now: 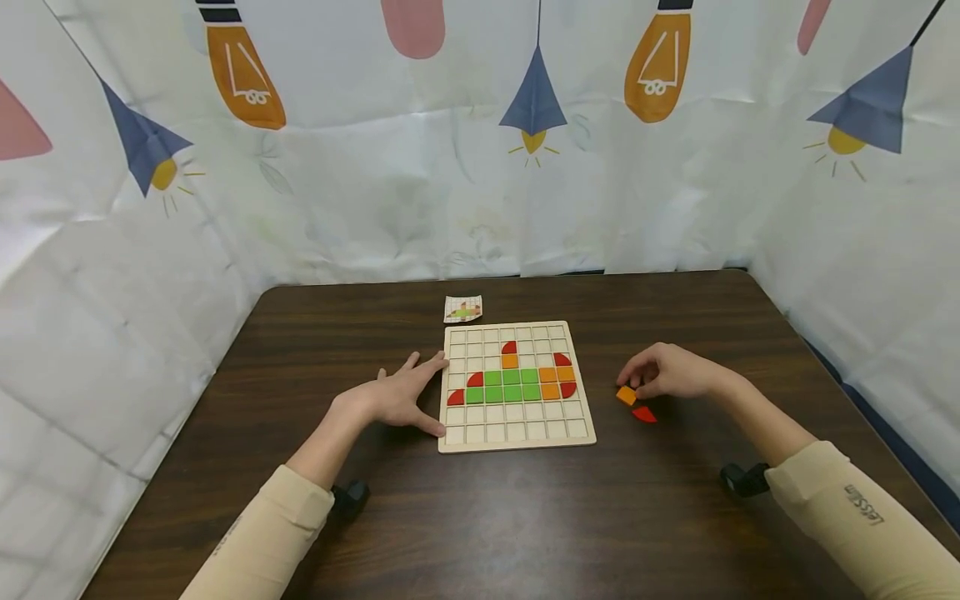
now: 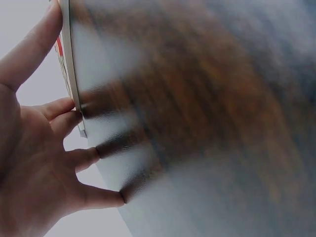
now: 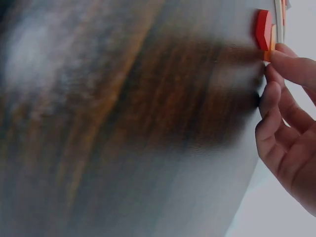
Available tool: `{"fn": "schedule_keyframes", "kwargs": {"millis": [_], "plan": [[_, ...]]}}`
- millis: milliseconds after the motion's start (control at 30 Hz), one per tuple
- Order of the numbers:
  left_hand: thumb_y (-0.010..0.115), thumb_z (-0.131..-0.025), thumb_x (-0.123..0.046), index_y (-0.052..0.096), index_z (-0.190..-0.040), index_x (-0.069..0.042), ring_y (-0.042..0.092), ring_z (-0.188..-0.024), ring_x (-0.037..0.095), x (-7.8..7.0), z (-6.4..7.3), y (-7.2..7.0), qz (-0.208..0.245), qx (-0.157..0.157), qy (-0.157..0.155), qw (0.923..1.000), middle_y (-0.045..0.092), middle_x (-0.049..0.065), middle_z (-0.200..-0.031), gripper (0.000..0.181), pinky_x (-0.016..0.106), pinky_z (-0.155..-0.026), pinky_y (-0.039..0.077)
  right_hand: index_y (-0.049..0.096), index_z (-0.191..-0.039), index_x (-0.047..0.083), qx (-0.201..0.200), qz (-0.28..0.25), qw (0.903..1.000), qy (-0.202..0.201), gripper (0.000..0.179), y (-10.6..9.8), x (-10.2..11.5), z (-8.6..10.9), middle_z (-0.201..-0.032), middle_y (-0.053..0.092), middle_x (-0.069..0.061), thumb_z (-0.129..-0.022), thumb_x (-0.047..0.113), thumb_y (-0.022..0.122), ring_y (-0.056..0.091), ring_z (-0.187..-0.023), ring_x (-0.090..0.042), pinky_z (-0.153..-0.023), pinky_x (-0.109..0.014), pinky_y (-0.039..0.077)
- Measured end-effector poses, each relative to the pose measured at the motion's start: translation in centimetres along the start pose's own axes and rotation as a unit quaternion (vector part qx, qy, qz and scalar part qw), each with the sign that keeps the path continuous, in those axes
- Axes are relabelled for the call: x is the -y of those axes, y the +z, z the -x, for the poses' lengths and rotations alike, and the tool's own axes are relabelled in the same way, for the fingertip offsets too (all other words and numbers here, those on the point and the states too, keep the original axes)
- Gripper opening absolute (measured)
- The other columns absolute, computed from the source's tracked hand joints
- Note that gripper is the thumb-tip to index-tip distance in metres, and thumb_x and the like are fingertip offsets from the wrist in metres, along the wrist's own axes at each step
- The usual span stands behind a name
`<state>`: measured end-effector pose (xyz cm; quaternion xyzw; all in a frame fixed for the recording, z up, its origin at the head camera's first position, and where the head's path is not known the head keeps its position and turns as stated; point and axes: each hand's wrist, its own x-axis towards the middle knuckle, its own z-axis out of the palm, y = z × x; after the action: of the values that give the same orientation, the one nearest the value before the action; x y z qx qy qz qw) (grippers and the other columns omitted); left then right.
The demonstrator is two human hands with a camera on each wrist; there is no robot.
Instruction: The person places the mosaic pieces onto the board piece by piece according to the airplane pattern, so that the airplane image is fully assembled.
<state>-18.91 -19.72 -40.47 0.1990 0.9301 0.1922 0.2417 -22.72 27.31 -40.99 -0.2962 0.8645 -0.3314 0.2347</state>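
A square wooden grid board (image 1: 517, 426) lies on the table, with green and orange square tiles and red quarter-round tiles set in its cells. My left hand (image 1: 395, 392) is spread along its left side. Thumb and fingertips meet the board's edge (image 2: 74, 74), while the other fingers rest on the tabletop. To the right of the board, my right hand (image 1: 672, 372) pinches an orange square tile (image 1: 626, 396) by its edge, low at the table. A red quarter-round tile (image 1: 644, 414) lies beside it; the right wrist view shows this red tile (image 3: 263, 29) close to the thumb.
A small picture card (image 1: 462, 309) with a colored tile pattern lies behind the board's upper left corner. The dark wood-grain table (image 1: 517, 517) reaches back to a white curtain (image 1: 337, 200) printed with lamps and bulbs.
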Motion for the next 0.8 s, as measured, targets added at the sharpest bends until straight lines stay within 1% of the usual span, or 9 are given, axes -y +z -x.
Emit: {"fn": "schedule_keyframes", "kwargs": {"millis": [133, 300, 433, 567, 800], "plan": [[0.086, -0.081, -0.051, 0.018, -0.165, -0.011, -0.001, -0.155, 0.041, -0.09, -0.01, -0.03, -0.006, -0.001, -0.004, 1.0, 0.008, 0.012, -0.172, 0.115, 0.082, -0.107, 0.003, 0.075, -0.115, 0.005, 0.002, 0.01, 0.9999, 0.002, 0.021, 0.08, 0.07, -0.02, -0.09, 0.064, -0.001, -0.094, 0.005, 0.074, 0.058, -0.078, -0.02, -0.07, -0.03, 0.052], [0.086, -0.08, -0.053, 0.02, -0.165, -0.012, 0.001, -0.155, 0.041, -0.19, -0.1, -0.08, -0.017, -0.003, -0.006, 0.9998, 0.009, 0.011, -0.171, 0.115, 0.081, -0.109, 0.006, 0.074, -0.115, 0.006, -0.001, 0.009, 0.9999, 0.012, 0.024, 0.27, -0.17, -0.02, -0.089, 0.061, -0.003, -0.091, 0.004, 0.076, 0.056, -0.077, -0.021, -0.068, -0.03, 0.051], [0.086, -0.08, -0.053, 0.02, -0.165, -0.013, 0.0, -0.156, 0.04, -0.13, -0.15, -0.05, -0.018, -0.002, -0.008, 0.9998, 0.009, 0.01, -0.171, 0.115, 0.08, -0.109, 0.005, 0.074, -0.111, 0.007, -0.013, 0.018, 0.9997, 0.011, 0.022, 0.53, -0.28, -0.16, -0.086, 0.062, -0.001, -0.09, 0.006, 0.078, 0.056, -0.074, -0.02, -0.067, -0.03, 0.05], [0.086, -0.08, -0.053, 0.019, -0.165, -0.013, -0.001, -0.156, 0.04, -0.03, -0.18, 0.0, -0.014, -0.002, -0.007, 0.9999, 0.009, 0.01, -0.171, 0.116, 0.082, -0.108, 0.005, 0.072, -0.11, 0.006, -0.025, 0.029, 0.9992, 0.01, 0.02, 0.68, -0.23, -0.33, -0.082, 0.064, 0.002, -0.091, 0.009, 0.077, 0.058, -0.072, -0.018, -0.068, -0.03, 0.051], [0.087, -0.078, -0.053, 0.021, -0.165, -0.013, 0.001, -0.155, 0.041, 0.03, -0.26, -0.01, -0.007, -0.004, -0.006, 0.9999, 0.011, 0.011, -0.171, 0.117, 0.083, -0.106, 0.005, 0.072, -0.108, 0.004, -0.059, 0.056, 0.9966, 0.011, 0.018, 0.85, 0.16, -0.64, -0.084, 0.066, 0.005, -0.093, 0.012, 0.076, 0.06, -0.074, -0.014, -0.069, -0.029, 0.053]]}}
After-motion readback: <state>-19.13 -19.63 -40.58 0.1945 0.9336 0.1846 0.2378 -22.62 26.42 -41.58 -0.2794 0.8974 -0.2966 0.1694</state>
